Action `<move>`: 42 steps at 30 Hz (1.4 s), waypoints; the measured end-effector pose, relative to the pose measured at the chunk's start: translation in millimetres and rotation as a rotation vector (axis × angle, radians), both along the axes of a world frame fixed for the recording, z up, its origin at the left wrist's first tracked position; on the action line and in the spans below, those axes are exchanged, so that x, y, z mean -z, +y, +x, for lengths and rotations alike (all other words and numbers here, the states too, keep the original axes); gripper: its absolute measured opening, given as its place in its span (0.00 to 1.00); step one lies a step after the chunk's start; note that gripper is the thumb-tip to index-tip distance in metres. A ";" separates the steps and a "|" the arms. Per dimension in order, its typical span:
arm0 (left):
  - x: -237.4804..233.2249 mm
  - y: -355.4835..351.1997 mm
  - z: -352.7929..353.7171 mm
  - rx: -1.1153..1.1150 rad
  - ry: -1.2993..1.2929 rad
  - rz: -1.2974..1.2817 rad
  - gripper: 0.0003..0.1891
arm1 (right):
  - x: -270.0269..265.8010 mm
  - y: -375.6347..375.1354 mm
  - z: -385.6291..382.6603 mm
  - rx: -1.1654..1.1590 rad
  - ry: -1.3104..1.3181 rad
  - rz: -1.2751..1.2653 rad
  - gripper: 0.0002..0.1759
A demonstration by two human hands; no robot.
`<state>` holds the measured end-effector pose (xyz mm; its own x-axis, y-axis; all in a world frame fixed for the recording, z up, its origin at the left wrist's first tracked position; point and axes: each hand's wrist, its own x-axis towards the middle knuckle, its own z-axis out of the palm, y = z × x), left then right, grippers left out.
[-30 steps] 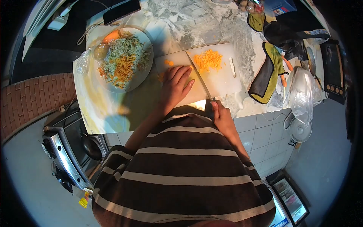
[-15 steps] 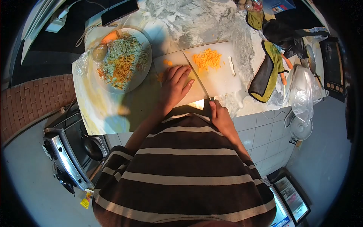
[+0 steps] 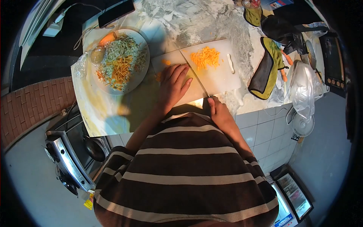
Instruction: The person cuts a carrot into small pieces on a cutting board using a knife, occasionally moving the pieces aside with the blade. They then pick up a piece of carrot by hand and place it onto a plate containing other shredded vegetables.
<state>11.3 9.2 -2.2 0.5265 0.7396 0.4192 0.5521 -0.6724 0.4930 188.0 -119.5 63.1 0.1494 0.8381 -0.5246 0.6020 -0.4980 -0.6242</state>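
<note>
My right hand [image 3: 220,110] grips a knife [image 3: 197,80] at its handle, close to my body. The long blade slants away across the white cutting board [image 3: 227,84]. My left hand [image 3: 174,85] presses down on the board left of the blade, its fingers together and bent with the tips next to the knife. Whatever lies under those fingers is hidden. Small orange pieces [image 3: 165,62], which look like carrot, show beside the left fingers. Right of the blade sits a pile of diced orange carrot [image 3: 205,58].
Left of the board stands a plate [image 3: 142,73] with shredded green and orange vegetables, a whole carrot [image 3: 108,39] and a round brownish item [image 3: 98,55]. A phone [image 3: 116,13] lies behind it. At right are a green-grey cloth [image 3: 263,72] and a plastic bag [image 3: 302,85].
The whole view has shifted slightly. Both hands, the knife and the diced pile keep nearly the same places relative to the board.
</note>
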 end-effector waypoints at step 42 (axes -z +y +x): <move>-24.6 9.1 4.4 -0.137 -0.120 -0.045 0.17 | -5.1 -11.5 28.4 0.359 0.728 -0.245 0.31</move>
